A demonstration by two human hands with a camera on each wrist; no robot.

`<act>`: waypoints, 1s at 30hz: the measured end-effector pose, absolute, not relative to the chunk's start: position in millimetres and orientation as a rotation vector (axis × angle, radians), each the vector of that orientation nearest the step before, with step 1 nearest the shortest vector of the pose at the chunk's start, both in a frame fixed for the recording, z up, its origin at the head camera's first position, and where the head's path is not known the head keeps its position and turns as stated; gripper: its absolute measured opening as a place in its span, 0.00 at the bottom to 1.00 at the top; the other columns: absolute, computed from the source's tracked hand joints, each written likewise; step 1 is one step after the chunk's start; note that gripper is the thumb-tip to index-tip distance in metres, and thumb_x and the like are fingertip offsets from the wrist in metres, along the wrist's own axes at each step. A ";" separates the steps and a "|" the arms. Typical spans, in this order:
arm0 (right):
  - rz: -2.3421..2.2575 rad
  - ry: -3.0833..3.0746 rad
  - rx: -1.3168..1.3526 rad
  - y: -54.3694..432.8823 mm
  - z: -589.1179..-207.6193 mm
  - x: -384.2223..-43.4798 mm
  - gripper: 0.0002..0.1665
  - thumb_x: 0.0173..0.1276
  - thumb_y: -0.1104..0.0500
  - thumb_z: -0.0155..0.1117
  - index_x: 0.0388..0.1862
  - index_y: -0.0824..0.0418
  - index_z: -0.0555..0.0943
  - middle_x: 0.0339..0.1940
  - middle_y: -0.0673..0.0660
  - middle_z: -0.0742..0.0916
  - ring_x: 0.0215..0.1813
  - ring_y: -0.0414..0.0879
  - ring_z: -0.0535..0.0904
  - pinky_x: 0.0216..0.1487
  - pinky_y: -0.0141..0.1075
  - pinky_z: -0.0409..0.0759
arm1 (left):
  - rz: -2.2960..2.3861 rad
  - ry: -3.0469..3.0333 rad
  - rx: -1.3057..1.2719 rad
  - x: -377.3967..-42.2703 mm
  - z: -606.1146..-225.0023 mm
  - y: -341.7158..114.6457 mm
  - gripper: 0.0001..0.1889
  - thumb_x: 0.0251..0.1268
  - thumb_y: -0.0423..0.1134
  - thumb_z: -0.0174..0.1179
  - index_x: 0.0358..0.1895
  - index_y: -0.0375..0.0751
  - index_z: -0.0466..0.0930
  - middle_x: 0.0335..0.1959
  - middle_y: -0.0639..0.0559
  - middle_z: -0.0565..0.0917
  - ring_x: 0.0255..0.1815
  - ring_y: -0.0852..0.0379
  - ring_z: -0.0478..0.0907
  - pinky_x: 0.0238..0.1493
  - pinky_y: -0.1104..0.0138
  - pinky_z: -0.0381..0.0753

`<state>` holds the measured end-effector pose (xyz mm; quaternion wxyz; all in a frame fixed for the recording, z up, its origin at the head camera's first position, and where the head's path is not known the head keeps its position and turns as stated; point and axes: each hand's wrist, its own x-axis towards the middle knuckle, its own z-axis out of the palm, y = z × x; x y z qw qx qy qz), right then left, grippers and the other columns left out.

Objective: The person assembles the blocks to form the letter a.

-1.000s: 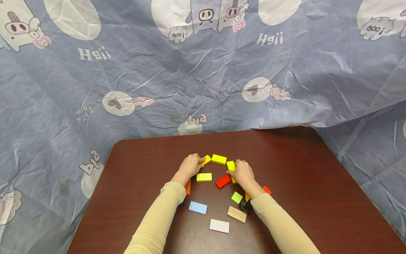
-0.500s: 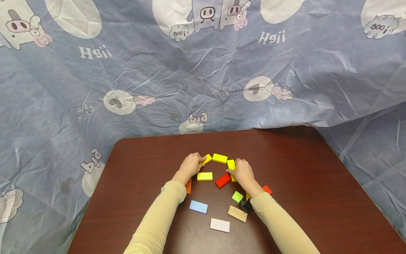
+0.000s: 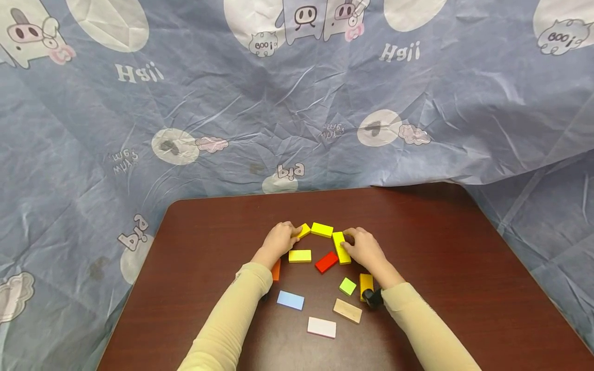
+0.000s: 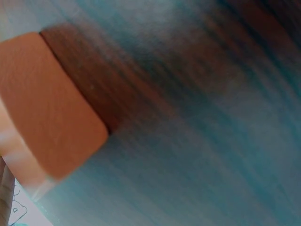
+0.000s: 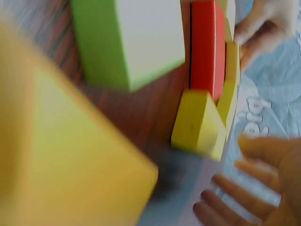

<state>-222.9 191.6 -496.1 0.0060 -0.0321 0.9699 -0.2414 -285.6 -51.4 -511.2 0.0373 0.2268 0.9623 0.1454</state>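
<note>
Three yellow blocks form an arc on the dark table. My left hand pinches the left yellow block between thumb and fingers, covering part of it. A second yellow block lies at the arc's top. Just right of the third yellow block is my right hand; in the right wrist view its fingers are spread, apart from that block's end. Inside the arc lie a red block and a pale yellow block.
Nearer me are a green block, an amber block, a light blue block, a wooden block and a white block. An orange block shows beside my left forearm. A patterned cloth hangs behind the table.
My right hand has let go of the right yellow block and drawn back to the right, uncovering it and the amber block. The left hand stays at its block.
</note>
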 end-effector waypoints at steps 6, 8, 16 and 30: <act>-0.743 2.882 -0.403 211.0 -498.5 -221.3 0.34 0.64 0.56 0.70 0.67 0.64 0.74 0.70 0.68 0.73 0.70 0.67 0.68 0.68 0.60 0.68 | 0.441 2.949 0.724 -286.3 -512.5 -51.2 0.22 0.67 0.40 0.63 0.65 0.49 0.77 0.51 0.49 0.83 0.52 0.49 0.80 0.57 0.61 0.80; -0.739 2.840 -0.430 214.6 -500.7 -219.5 0.36 0.63 0.55 0.71 0.69 0.63 0.73 0.73 0.68 0.70 0.72 0.69 0.65 0.68 0.62 0.65 | 0.455 2.942 0.727 -285.9 -513.5 -51.4 0.23 0.67 0.40 0.63 0.65 0.49 0.76 0.52 0.49 0.83 0.52 0.48 0.79 0.57 0.60 0.79; -0.741 2.795 -0.469 221.2 -505.3 -214.0 0.38 0.65 0.51 0.69 0.72 0.61 0.71 0.76 0.65 0.67 0.75 0.70 0.59 0.70 0.64 0.61 | 0.490 2.942 0.737 -283.7 -514.1 -52.2 0.23 0.68 0.39 0.62 0.66 0.49 0.76 0.53 0.48 0.83 0.54 0.47 0.79 0.59 0.60 0.79; -0.716 2.792 -0.461 223.9 -506.0 -214.1 0.38 0.67 0.48 0.67 0.72 0.59 0.70 0.74 0.63 0.71 0.76 0.69 0.58 0.69 0.65 0.63 | 0.535 2.981 0.842 -274.3 -504.0 -46.4 0.20 0.69 0.43 0.61 0.62 0.44 0.80 0.58 0.46 0.80 0.60 0.48 0.75 0.63 0.59 0.75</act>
